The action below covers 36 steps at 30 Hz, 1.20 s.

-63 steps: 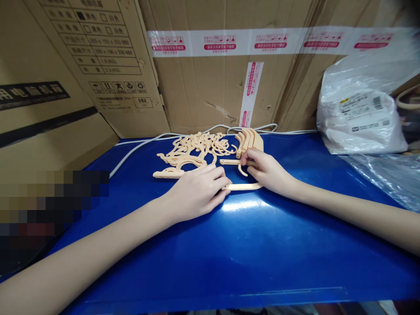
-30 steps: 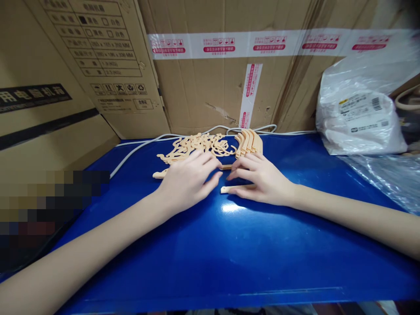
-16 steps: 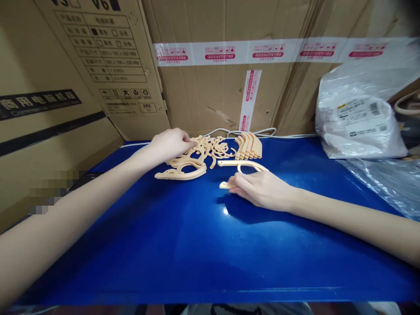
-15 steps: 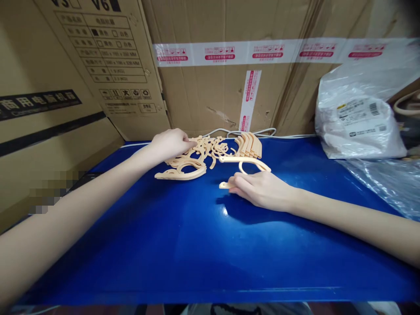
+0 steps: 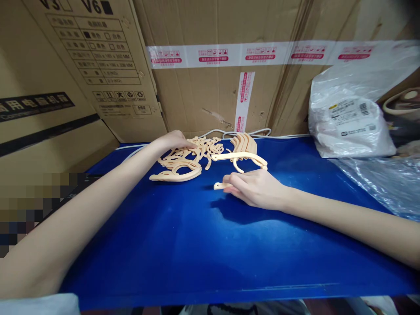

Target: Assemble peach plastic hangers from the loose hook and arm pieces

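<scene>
My right hand (image 5: 252, 188) is closed around pale beige plastic folding-hanger pieces, held just above the blue surface. From its fingers a short end with a hole sticks out to the left. Beyond the knuckles a long curved hanger arm (image 5: 234, 155) rises, with a thinner hook-shaped part below it. My left hand (image 5: 172, 140) reaches into a pile of small curved beige pieces (image 5: 210, 146) at the back; one digit points right, the other fingers are hidden. Stacked hanger arms (image 5: 179, 176) lie in front of that hand. More arms (image 5: 246, 144) stand in a row behind my right hand.
The blue tabletop (image 5: 183, 245) runs up to cardboard boxes (image 5: 203, 96) at the back and left. A white cable (image 5: 216, 131) lies along the back edge. At the right are a white plastic parcel (image 5: 351, 122) and clear plastic film (image 5: 367, 179).
The whole view has shifted slightly. My left hand has moved a little to the right over the pile. My right hand keeps its hold, with the hanger pieces tilted slightly differently.
</scene>
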Available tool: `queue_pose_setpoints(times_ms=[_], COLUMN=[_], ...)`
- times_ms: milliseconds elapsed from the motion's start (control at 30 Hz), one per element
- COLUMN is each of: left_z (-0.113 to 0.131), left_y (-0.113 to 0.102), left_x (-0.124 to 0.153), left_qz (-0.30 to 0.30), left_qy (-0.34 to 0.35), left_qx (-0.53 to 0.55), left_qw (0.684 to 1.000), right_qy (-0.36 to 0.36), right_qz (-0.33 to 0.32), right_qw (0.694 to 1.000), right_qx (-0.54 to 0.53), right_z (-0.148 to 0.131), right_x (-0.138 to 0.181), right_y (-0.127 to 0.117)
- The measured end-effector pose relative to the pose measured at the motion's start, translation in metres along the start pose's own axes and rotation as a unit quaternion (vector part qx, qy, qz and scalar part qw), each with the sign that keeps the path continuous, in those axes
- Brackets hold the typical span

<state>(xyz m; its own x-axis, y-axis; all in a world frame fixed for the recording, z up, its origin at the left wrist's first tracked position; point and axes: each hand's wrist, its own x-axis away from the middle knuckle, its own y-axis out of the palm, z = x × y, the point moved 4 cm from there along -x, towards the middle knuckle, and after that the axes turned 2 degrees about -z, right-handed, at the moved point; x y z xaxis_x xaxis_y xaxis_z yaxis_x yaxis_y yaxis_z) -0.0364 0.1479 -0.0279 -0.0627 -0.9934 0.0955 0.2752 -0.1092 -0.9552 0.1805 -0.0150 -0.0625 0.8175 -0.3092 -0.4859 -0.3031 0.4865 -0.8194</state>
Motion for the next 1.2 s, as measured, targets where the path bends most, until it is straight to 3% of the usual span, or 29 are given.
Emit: queue_pose_setpoints(times_ms=[200,333,433,567,667,767,933,1033,1200], left_z=[0.002,0.015,0.035,0.067,0.079,0.08,0.066,0.053,0.044], left_y=[-0.003,-0.02,-0.045,-0.059,-0.045,-0.018,0.023,0.038,0.054], left_x=[-0.003,0.01,0.038,0.092,0.124,0.139,0.139,0.135,0.134], left_qz=[0.026,0.075,0.163,0.172,0.157,0.151,0.096,0.113,0.14], left_qy=[0.021,0.054,0.126,0.231,0.263,0.267,0.292,0.277,0.306], left_qx=[0.081,0.146,0.261,0.298,0.227,0.101,0.014,-0.027,-0.138], left_qw=[0.996,0.985,0.943,0.91,0.924,0.946,0.951,0.954,0.932], right_qy=[0.009,0.036,0.069,0.111,0.103,0.099,0.097,0.102,0.119], right_qz=[0.002,-0.006,0.002,-0.004,-0.028,-0.05,-0.095,-0.127,-0.136], right_qw=[1.0,0.999,0.995,0.989,0.988,0.983,0.974,0.966,0.959], right_qx=[0.009,-0.024,-0.066,-0.097,-0.111,-0.144,-0.182,-0.2,-0.218], right_z=[0.001,0.004,0.007,0.011,0.012,0.012,0.014,0.014,0.016], right_x=[0.0,0.0,0.001,0.002,0.002,0.001,0.0,-0.001,-0.001], right_y=[0.0,0.001,0.0,0.001,0.003,0.006,0.012,0.015,0.017])
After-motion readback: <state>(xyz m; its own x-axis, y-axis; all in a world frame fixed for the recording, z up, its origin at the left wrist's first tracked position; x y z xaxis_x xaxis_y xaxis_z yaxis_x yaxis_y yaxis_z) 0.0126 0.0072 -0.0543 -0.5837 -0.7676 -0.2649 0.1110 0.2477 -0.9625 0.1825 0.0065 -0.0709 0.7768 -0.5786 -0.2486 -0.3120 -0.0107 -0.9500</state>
